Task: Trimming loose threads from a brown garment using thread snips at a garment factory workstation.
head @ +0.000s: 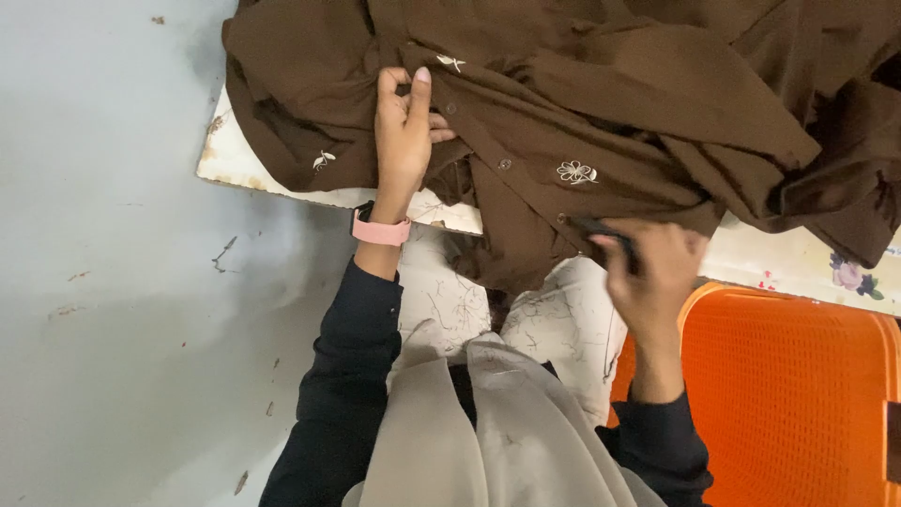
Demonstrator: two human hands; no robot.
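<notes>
Brown embroidered shirt [601,103] lies bunched on the board [235,164], hanging over the edge. The left hand [405,131] pinches its button placket; the right hand [657,272] grips a small dark tool [601,228], blurred. A slip could snag the fabric.

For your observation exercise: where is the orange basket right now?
The orange basket sits at the lower right of the head view, beside the right hand and below the table edge.

Scuffed grey floor [103,282], orange crate [798,394]
</notes>
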